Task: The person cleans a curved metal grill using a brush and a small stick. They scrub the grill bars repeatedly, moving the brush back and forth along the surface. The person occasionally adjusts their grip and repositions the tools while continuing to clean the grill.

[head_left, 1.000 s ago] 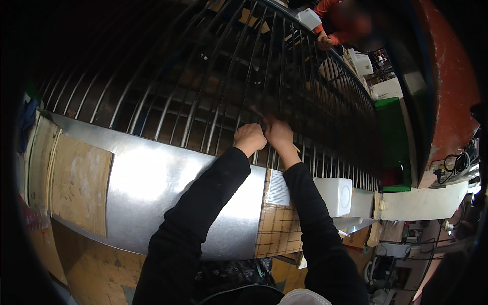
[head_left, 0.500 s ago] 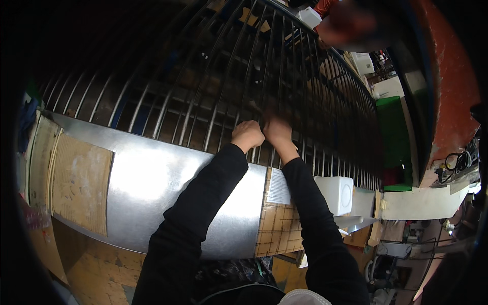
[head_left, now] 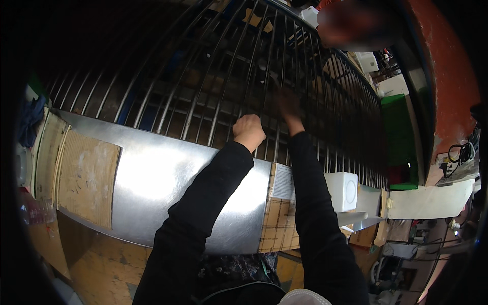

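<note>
My left hand is closed in a fist over the near ends of a row of metal bars. Whatever lies inside its fingers is hidden. Farther out, my right hand reaches over the same bars in shadow, its fingers dark and smeared. Just beyond it shows a small pale shape, too dim to name; I cannot tell whether the hand holds it. Under my forearms lies a shiny metal sheet along the near edge of the bars.
A worn cardboard piece rests on the sheet's left part. Printed cardboard with a paper label lies by my right forearm, beside a white plastic container. A green panel and a rust-red surface stand at right.
My right hand has moved away from my left hand, farther out over the bars. My left hand stays closed in nearly the same place. The view has shifted slightly.
</note>
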The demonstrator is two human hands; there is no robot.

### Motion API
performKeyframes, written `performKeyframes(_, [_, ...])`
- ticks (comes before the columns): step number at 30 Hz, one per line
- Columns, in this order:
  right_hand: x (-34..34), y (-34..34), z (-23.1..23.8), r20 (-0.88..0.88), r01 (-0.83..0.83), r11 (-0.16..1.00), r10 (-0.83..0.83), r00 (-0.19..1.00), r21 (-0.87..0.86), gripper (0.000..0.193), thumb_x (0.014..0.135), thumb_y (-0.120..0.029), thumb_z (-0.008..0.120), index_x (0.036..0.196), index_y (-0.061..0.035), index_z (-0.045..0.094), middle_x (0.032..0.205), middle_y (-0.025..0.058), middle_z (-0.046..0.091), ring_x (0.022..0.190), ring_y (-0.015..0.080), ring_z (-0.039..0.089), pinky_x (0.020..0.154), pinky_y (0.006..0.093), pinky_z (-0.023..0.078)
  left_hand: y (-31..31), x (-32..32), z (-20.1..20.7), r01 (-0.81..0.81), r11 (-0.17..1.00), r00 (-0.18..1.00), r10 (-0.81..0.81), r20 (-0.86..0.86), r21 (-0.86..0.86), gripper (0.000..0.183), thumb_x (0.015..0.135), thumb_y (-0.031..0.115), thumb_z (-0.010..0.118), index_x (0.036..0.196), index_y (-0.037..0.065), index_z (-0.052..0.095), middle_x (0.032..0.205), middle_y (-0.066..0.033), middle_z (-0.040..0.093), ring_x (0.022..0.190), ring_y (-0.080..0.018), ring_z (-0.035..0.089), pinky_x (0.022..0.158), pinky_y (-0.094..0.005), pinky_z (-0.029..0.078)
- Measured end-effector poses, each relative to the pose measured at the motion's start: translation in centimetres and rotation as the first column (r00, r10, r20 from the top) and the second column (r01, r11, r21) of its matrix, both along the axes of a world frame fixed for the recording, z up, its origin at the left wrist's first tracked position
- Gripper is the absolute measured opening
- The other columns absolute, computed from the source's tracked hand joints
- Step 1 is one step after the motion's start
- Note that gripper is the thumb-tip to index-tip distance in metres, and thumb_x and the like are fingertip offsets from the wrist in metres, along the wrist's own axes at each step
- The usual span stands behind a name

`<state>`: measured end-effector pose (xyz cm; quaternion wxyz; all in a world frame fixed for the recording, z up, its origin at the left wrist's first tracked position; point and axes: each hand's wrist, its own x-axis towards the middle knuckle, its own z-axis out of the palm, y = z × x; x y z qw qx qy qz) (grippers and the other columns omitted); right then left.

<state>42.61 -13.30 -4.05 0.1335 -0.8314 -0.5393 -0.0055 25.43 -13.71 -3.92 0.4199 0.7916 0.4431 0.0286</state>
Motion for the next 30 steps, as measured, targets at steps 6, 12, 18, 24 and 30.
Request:
performKeyframes(6, [-3.0, -4.9, -0.4, -0.493, -0.051, 0.983, 0.133, 0.86, 0.177, 0.041, 0.072, -0.031, 0.066, 0.101, -0.0022, 0.062, 0.09, 0.0183, 0.064, 0.084, 0.0304, 0.062, 0.073, 0.0347, 0.045, 2.8, -2.9, 0.4, -0.235, 0.971, 0.932, 0.239, 0.273, -0.047, 0.04, 0.069, 0.043, 0.068, 0.079, 0.004, 0.068, 0.082, -0.0159, 0.065, 0.084, -0.0304, 0.062, 0.076, -0.038, 0.047])
performKeyframes(12, [-3.6, -5.2, 0.0, -0.442, 0.085, 0.996, -0.094, 0.892, -0.041, 0.038, 0.074, -0.031, 0.064, 0.1, -0.0028, 0.063, 0.09, 0.0197, 0.063, 0.088, 0.0318, 0.061, 0.076, 0.0349, 0.045, 5.8, -7.9, -1.2, -0.532, 0.846, 0.74, 0.481, 0.47, -0.028, 0.027, 0.075, 0.026, 0.065, 0.091, 0.005, 0.067, 0.077, -0.0104, 0.066, 0.072, -0.0184, 0.063, 0.068, -0.0293, 0.048])
performKeyframes(18, [-3.3, -6.2, -0.7, -0.383, 0.079, 0.987, -0.019, 0.924, 0.141, 0.04, 0.075, -0.037, 0.064, 0.092, -0.0014, 0.064, 0.085, 0.0211, 0.063, 0.085, 0.0327, 0.061, 0.073, 0.0361, 0.046, 7.6, -7.2, -2.2, -0.546, 0.832, 0.689, 0.512, 0.513, -0.097, 0.033, 0.076, 0.022, 0.064, 0.099, -0.001, 0.064, 0.073, -0.0089, 0.064, 0.062, -0.0131, 0.058, 0.06, -0.0272, 0.046])
performKeyframes(24, [-4.1, -5.4, -0.2, -0.354, 0.066, 0.989, -0.108, 0.929, -0.13, 0.046, 0.069, -0.046, 0.069, 0.07, -0.0002, 0.064, 0.063, 0.0172, 0.06, 0.067, 0.03, 0.062, 0.064, 0.0358, 0.046, 8.1, -6.3, -2.6, -0.472, 0.863, 0.717, 0.495, 0.49, -0.181, 0.034, 0.072, 0.025, 0.063, 0.099, 0.004, 0.065, 0.097, -0.0155, 0.064, 0.097, -0.0308, 0.059, 0.084, -0.0356, 0.044])
performKeyframes(30, [-4.3, -5.0, -0.1, -0.387, 0.028, 0.99, -0.079, 0.919, -0.135, 0.042, 0.069, -0.043, 0.069, 0.067, -0.0008, 0.064, 0.058, 0.0148, 0.058, 0.06, 0.0259, 0.06, 0.06, 0.0341, 0.045, 8.0, -5.8, -2.7, -0.437, 0.876, 0.745, 0.479, 0.463, -0.203, 0.032, 0.072, 0.024, 0.063, 0.098, 0.006, 0.065, 0.098, -0.0148, 0.064, 0.097, -0.0304, 0.058, 0.084, -0.0349, 0.045])
